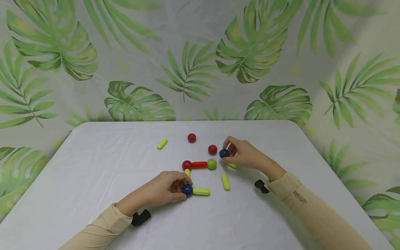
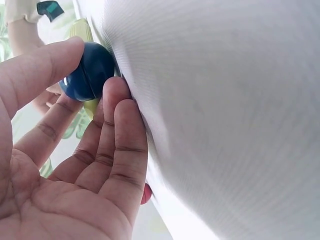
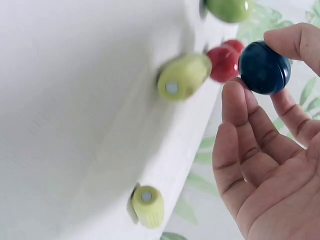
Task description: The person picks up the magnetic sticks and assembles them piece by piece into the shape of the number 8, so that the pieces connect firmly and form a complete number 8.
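With thumb and fingers, my left hand (image 1: 160, 189) pinches a dark blue ball (image 2: 92, 72) at the near corner of a joined shape. From that ball a yellow-green rod (image 1: 201, 191) runs right, and a second yellow-green rod (image 1: 187, 172) runs back to a red ball (image 1: 186, 165). A red rod (image 1: 199, 164) links this red ball to a green ball (image 1: 211, 164). My right hand (image 1: 245, 152) grips another dark blue ball (image 3: 263, 68) between thumb and fingertips. Below it lies a yellow-green rod (image 1: 230, 165), partly covered by the hand.
Two loose red balls, one nearer (image 1: 212, 149) and one farther back (image 1: 192, 138), sit on the white table (image 1: 93, 166). Single yellow-green rods lie at the back left (image 1: 162, 143) and right of the shape (image 1: 225, 182). A leaf-patterned cloth (image 1: 187, 69) hangs behind.
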Action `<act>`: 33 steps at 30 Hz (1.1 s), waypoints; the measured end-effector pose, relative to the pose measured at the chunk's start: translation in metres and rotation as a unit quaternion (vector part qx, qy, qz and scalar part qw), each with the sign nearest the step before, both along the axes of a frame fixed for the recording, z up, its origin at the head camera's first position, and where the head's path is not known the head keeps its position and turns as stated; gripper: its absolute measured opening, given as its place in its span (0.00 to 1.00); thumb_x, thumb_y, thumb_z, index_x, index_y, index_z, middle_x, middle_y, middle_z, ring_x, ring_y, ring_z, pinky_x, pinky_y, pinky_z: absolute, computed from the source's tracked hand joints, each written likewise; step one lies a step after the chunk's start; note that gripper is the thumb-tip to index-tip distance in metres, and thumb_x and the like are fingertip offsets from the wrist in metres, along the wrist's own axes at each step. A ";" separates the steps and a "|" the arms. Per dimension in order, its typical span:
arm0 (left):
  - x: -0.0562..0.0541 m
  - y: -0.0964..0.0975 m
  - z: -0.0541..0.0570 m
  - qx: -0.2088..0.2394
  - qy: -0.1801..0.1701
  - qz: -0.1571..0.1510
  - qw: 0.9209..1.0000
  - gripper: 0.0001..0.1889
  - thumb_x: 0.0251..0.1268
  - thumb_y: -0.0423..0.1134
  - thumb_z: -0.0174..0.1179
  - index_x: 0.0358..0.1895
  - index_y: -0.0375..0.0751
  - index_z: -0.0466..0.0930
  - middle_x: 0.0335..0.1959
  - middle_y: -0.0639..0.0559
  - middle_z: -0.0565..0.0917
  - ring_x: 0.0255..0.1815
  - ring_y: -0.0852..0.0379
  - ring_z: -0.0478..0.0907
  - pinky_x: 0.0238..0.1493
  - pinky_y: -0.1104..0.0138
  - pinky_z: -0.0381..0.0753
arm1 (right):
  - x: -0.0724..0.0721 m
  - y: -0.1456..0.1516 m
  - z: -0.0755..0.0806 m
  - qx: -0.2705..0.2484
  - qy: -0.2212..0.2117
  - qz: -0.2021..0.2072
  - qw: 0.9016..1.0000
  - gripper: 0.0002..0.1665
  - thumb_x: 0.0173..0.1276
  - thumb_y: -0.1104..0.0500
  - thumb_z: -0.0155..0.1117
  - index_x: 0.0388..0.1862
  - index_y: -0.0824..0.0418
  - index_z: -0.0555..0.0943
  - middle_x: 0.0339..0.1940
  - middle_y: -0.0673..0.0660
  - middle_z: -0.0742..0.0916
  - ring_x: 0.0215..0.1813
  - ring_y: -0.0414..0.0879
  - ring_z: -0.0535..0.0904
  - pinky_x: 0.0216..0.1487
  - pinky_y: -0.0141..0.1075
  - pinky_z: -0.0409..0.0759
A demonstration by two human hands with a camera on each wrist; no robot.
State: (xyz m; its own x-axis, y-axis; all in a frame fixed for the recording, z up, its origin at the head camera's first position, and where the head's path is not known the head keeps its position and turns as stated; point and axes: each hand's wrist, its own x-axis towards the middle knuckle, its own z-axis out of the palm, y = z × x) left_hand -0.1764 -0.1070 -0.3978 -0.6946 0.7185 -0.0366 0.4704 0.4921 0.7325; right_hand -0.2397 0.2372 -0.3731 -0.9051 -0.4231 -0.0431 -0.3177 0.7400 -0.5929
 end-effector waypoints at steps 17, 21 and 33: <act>-0.001 0.000 0.001 -0.006 -0.005 -0.002 1.000 0.16 0.67 0.37 0.76 0.55 0.49 0.85 0.39 0.54 0.83 0.36 0.63 0.78 0.40 0.72 0.81 | 0.047 -0.018 -0.003 -0.025 -0.043 0.103 0.993 0.19 0.67 0.54 0.77 0.51 0.51 0.78 0.39 0.46 0.88 0.44 0.41 0.84 0.46 0.35 0.80; -0.001 0.001 0.001 -0.004 -0.005 -0.002 1.000 0.16 0.67 0.37 0.76 0.55 0.48 0.85 0.38 0.54 0.83 0.35 0.63 0.78 0.40 0.72 0.81 | 0.053 -0.023 -0.003 -0.009 -0.042 0.116 0.992 0.19 0.67 0.54 0.78 0.51 0.50 0.78 0.40 0.44 0.87 0.47 0.43 0.83 0.49 0.37 0.81; -0.001 0.000 0.002 -0.001 -0.004 -0.005 1.000 0.16 0.67 0.37 0.76 0.56 0.47 0.85 0.37 0.54 0.83 0.35 0.64 0.78 0.40 0.72 0.82 | 0.061 -0.033 -0.006 0.023 -0.018 0.143 0.989 0.19 0.64 0.55 0.80 0.49 0.50 0.79 0.40 0.44 0.86 0.47 0.40 0.81 0.53 0.35 0.81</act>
